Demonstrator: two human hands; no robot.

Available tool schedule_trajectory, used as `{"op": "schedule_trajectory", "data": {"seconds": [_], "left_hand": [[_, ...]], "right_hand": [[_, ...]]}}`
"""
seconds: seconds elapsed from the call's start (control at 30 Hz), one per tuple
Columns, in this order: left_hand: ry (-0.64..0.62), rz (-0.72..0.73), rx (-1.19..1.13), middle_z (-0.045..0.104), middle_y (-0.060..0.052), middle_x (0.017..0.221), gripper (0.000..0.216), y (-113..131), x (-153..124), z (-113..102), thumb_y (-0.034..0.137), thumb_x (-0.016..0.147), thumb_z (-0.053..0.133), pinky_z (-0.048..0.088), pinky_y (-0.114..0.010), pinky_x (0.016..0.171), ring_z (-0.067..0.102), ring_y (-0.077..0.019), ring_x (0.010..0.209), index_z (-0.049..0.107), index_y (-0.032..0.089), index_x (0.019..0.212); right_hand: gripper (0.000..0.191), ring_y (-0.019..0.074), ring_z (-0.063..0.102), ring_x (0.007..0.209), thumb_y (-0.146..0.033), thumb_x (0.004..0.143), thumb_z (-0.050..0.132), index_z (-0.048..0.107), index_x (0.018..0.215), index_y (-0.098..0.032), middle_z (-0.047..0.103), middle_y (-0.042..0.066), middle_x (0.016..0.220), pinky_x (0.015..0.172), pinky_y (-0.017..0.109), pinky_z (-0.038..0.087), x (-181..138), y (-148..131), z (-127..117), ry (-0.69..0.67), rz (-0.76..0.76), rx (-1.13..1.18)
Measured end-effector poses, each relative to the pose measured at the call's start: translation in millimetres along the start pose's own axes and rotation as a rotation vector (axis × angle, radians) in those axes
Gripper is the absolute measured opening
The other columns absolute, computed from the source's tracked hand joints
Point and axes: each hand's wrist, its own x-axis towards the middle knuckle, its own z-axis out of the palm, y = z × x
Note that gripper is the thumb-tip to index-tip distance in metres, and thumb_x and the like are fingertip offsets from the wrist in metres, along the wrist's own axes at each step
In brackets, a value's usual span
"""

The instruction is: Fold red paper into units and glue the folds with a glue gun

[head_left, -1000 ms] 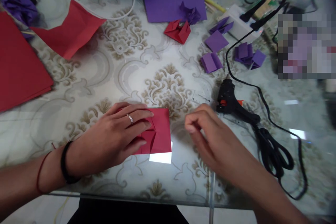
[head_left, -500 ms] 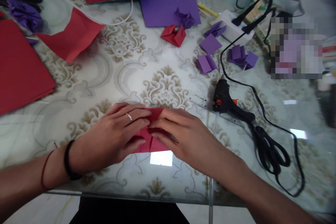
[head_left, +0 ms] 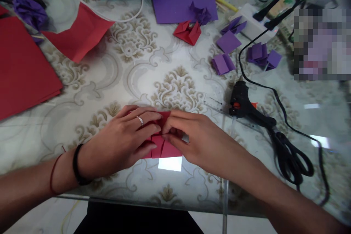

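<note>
A folded red paper (head_left: 171, 150) lies flat on the table near its front edge, with crease lines and small flaps in its middle. My left hand (head_left: 123, 137), with a ring and a black wristband, rests on its left part, fingers stretched out and lying flat. From the right, my right hand (head_left: 196, 131) pinches at a fold near the middle, thumb and fingertips together. Both hands cover much of the paper, so its full shape is hidden.
To the right lie a black glue gun (head_left: 242, 98), scissors (head_left: 293, 157) and a clear ruler (head_left: 214, 102). Folded purple pieces (head_left: 229, 41) sit near a white power strip (head_left: 252, 16). Red sheets (head_left: 24, 69) are stacked at left, beside a bent red sheet (head_left: 79, 36).
The fingers of my right hand have drawn closer together into a pinch on the fold. My left hand stays on the paper. The whole view has shifted slightly.
</note>
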Motion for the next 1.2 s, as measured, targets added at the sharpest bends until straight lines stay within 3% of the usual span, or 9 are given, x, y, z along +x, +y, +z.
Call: {"op": "schedule_trajectory", "data": {"seconds": [0.27,0.6,0.9,1.2], "left_hand": [[-0.016,0.004,0.009,0.066,-0.012,0.142,0.022,-1,-1,1,0.025,0.101,0.063,0.044,-0.052,0.116,0.057,-0.0312,0.138,0.068,0.017,0.121],[-0.014,-0.006,-0.002,0.066,-0.011,0.143,0.021,-1,0,0,0.024,0.101,0.064,0.043,-0.053,0.116,0.057,-0.0311,0.139,0.068,0.018,0.121],[-0.011,-0.013,0.005,0.068,-0.011,0.14,0.017,1,1,-2,0.022,0.101,0.062,0.045,-0.051,0.116,0.058,-0.031,0.138,0.069,0.018,0.115],[-0.006,0.013,0.014,0.068,-0.013,0.138,0.019,0,0,0,0.021,0.1,0.063,0.045,-0.052,0.116,0.059,-0.031,0.137,0.067,0.015,0.117]], "right_hand": [[0.02,0.0102,0.06,0.075,0.001,0.09,0.067,0.067,0.084,-0.018,0.066,-0.003,0.087,0.071,0.024,0.044,-1,2,0,0.033,0.021,0.074],[0.016,0.0128,0.06,0.078,-0.009,0.101,0.059,0.065,0.09,-0.019,0.064,0.0,0.09,0.073,0.027,0.046,-16,11,-15,0.108,0.003,-0.015],[0.017,0.0171,0.071,0.092,-0.01,0.101,0.061,0.073,0.096,-0.021,0.074,0.002,0.101,0.082,0.03,0.053,-5,7,-3,0.015,-0.049,-0.014],[0.011,0.0179,0.066,0.084,-0.014,0.101,0.062,0.07,0.093,-0.016,0.068,0.004,0.095,0.077,0.032,0.051,3,2,-4,-0.122,-0.017,-0.166]]}}
